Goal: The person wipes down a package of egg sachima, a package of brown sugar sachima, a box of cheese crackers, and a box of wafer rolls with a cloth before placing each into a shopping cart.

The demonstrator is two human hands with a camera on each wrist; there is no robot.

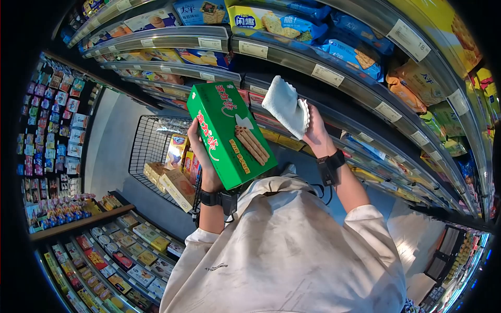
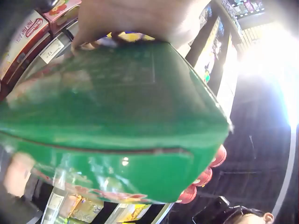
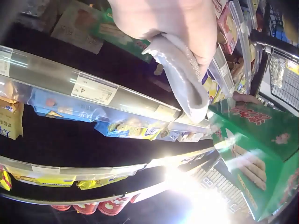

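Observation:
A large green box (image 1: 229, 133) with pictured wafer sticks is held in my left hand (image 1: 202, 156), thumb along its left side. In the left wrist view the green box (image 2: 112, 107) fills most of the frame, with part of the hand (image 2: 135, 18) above it. My right hand (image 1: 317, 130) grips a folded pale cloth (image 1: 286, 107), just right of the box and apart from it. In the right wrist view the cloth (image 3: 180, 74) hangs from the hand (image 3: 168, 18), and the green box (image 3: 257, 154) is at the right.
Shelves of packaged biscuits (image 1: 282, 23) with price rails curve across the top and right. A black wire cart (image 1: 148, 138) holding several boxes stands to the left. Low display shelves (image 1: 117, 261) lie at the lower left, and a rack of small packets (image 1: 52, 125) is at the far left.

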